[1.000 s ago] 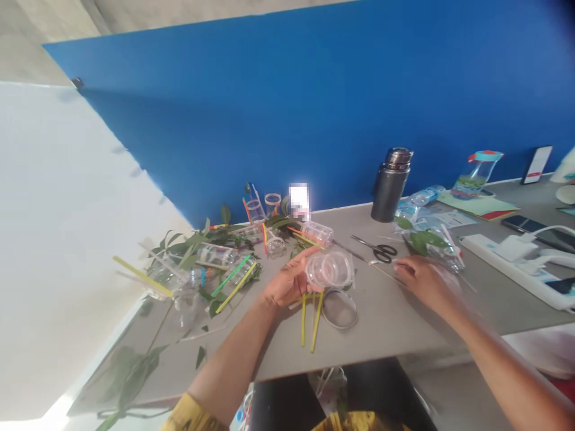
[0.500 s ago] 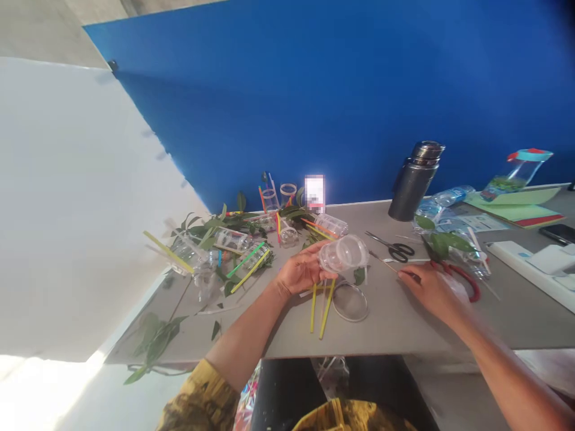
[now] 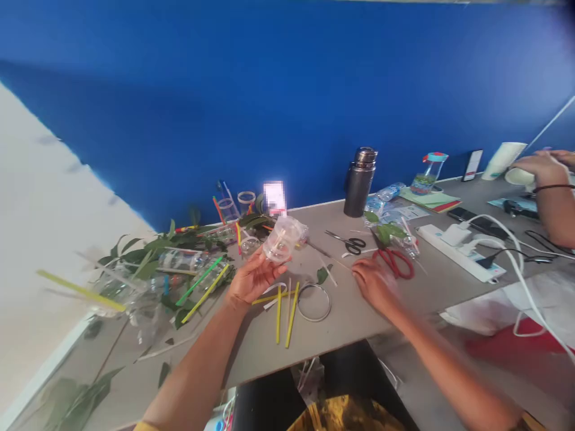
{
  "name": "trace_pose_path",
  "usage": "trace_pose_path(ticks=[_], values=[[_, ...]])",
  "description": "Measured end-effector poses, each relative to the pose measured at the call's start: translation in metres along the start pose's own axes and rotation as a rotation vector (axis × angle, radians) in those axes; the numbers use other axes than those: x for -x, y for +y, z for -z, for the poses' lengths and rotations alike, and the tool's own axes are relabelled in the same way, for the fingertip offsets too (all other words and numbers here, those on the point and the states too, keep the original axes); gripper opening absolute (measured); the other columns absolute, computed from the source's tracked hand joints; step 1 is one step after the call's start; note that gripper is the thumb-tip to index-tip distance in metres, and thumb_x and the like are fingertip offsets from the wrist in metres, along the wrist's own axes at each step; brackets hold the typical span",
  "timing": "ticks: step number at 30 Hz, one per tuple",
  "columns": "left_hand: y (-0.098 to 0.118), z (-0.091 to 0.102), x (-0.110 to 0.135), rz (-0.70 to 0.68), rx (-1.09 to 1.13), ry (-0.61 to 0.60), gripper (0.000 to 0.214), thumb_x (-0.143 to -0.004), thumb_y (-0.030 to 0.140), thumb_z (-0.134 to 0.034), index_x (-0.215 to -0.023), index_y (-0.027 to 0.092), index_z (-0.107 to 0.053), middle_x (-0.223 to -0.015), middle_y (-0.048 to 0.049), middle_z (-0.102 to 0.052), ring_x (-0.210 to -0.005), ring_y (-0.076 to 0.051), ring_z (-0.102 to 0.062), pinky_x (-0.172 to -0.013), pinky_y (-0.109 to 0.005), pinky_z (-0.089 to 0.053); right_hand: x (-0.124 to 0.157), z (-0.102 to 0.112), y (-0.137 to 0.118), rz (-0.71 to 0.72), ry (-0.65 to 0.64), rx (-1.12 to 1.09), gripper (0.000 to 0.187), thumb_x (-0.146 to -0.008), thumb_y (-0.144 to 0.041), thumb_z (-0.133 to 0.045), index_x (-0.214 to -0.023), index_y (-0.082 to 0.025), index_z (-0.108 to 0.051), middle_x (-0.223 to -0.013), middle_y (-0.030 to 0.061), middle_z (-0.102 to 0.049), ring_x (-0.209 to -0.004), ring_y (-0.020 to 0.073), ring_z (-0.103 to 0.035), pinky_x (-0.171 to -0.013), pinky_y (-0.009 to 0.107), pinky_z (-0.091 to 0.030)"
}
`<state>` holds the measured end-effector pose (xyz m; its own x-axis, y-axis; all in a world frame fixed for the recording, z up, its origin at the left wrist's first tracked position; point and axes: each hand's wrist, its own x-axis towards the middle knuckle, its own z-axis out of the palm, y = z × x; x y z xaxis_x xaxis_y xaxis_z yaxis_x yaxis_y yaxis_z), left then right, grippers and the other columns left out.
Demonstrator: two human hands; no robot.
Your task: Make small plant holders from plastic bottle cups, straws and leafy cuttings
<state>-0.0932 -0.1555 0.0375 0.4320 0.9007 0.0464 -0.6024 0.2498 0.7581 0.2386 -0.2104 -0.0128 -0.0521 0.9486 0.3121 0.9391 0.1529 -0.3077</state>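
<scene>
My left hand is closed around a clear plastic cup, tilted above the table. My right hand pinches the end of a thin stick; its far end looks dark and points toward the cup. Below the cup lie yellow straws, a white strip and a round metal ring. Black-handled scissors rest beyond the stick. Red-handled scissors lie just past my right hand, and a loose leaf sits between my hands.
Plastic bottles, leaves and coloured straws crowd the left. A dark thermos stands near the blue wall. To the right are a water bottle, papers, a power strip with cables and another person's hand.
The view has swung to the right, bringing the power strip and another person's arm into sight. My left hand still holds the cup, now tipped differently; my right hand keeps the stick.
</scene>
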Motion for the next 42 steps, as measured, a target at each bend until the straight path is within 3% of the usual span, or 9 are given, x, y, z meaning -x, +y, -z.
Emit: trace_pose_path(ticks=[7,13,19,25,30,36,42], values=[[0.003,0.002,-0.002,-0.002,0.025,0.068,0.064,-0.082,0.022,-0.076,-0.144,0.016,-0.059,-0.120,-0.0177,-0.077,-0.106,-0.035,-0.075,-0.083,-0.042,-0.062,0.001,-0.002,-0.003,-0.030,-0.009,-0.054,0.021,-0.100,-0.020,-0.053,-0.103,-0.021,-0.074,-0.105,0.0063,-0.072,-0.102,0.0212,-0.065,-0.082,0.029,-0.044],[0.010,0.001,-0.003,-0.020,0.016,0.179,0.060,-0.079,0.025,-0.079,-0.136,0.015,-0.065,-0.115,-0.0199,-0.077,-0.100,-0.036,-0.075,-0.075,-0.041,-0.063,-0.002,-0.005,-0.006,-0.102,-0.057,-0.024,0.019,-0.100,-0.032,-0.057,-0.107,-0.024,-0.073,-0.107,0.0055,-0.074,-0.099,0.0217,-0.068,-0.076,0.029,-0.041],[0.013,0.002,-0.005,-0.034,0.041,0.240,0.048,-0.080,0.027,-0.077,-0.125,0.015,-0.071,-0.109,-0.0185,-0.079,-0.095,-0.033,-0.077,-0.071,-0.039,-0.064,-0.018,0.014,-0.018,-0.166,-0.204,0.061,0.021,-0.100,-0.031,-0.053,-0.105,-0.024,-0.073,-0.105,0.0075,-0.078,-0.099,0.0245,-0.072,-0.076,0.031,-0.043],[0.012,-0.005,-0.005,-0.020,0.023,0.296,0.045,-0.076,0.028,-0.079,-0.118,0.013,-0.074,-0.107,-0.0192,-0.079,-0.096,-0.035,-0.076,-0.070,-0.041,-0.065,-0.059,0.039,-0.053,-0.067,-0.193,0.122,0.028,-0.101,-0.039,-0.054,-0.107,-0.021,-0.074,-0.108,0.0123,-0.079,-0.104,0.0280,-0.073,-0.081,0.033,-0.048],[0.014,-0.011,-0.005,-0.004,0.002,0.299,0.053,-0.074,0.028,-0.079,-0.125,0.016,-0.072,-0.109,-0.0178,-0.078,-0.091,-0.034,-0.076,-0.067,-0.040,-0.065,-0.077,0.028,-0.080,0.044,-0.265,0.156,0.031,-0.100,-0.038,-0.053,-0.105,-0.018,-0.077,-0.106,0.0145,-0.078,-0.100,0.0287,-0.074,-0.081,0.035,-0.052],[0.017,-0.009,-0.005,0.021,-0.003,0.374,0.055,-0.073,0.030,-0.078,-0.126,0.017,-0.072,-0.110,-0.0184,-0.079,-0.089,-0.034,-0.076,-0.067,-0.042,-0.065,-0.081,0.019,-0.054,0.048,-0.192,0.195,0.030,-0.097,-0.035,-0.059,-0.113,-0.017,-0.076,-0.118,0.0178,-0.073,-0.118,0.0324,-0.062,-0.090,0.040,-0.053],[0.019,-0.001,-0.007,0.030,0.010,0.371,0.050,-0.069,0.035,-0.081,-0.115,0.018,-0.076,-0.104,-0.0171,-0.080,-0.088,-0.033,-0.076,-0.068,-0.042,-0.066,-0.070,0.030,-0.013,-0.103,-0.198,0.202,0.044,-0.099,-0.045,-0.057,-0.132,-0.018,-0.068,-0.139,0.0189,-0.062,-0.130,0.0354,-0.053,-0.104,0.046,-0.045]])
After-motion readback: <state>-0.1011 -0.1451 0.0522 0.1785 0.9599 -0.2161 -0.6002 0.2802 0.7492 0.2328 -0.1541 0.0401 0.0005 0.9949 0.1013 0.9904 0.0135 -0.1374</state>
